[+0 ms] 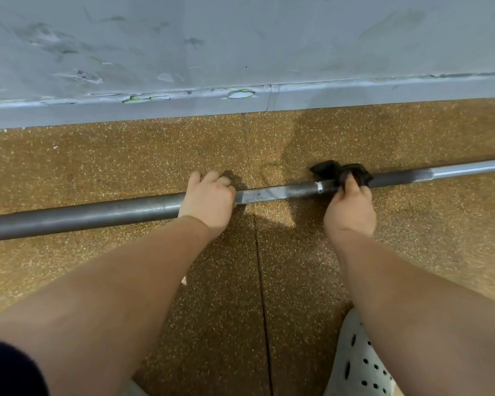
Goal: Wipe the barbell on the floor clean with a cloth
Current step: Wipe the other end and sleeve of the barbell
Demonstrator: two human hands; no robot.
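Observation:
A long grey steel barbell (280, 192) lies across the speckled brown floor, running from the lower left up to the right edge. My left hand (209, 200) grips the bar near its middle, fingers curled over the top. To the right, my right hand (350, 208) holds a dark cloth (340, 172) wrapped over the bar, with the thumb pressing it against the metal. Past the cloth, the shaft turns lighter and shinier.
A scuffed grey wall with a chipped skirting board (240, 101) runs close behind the bar. A seam in the floor mat (259, 252) passes between my arms. My light perforated clog (360, 364) shows at the bottom right.

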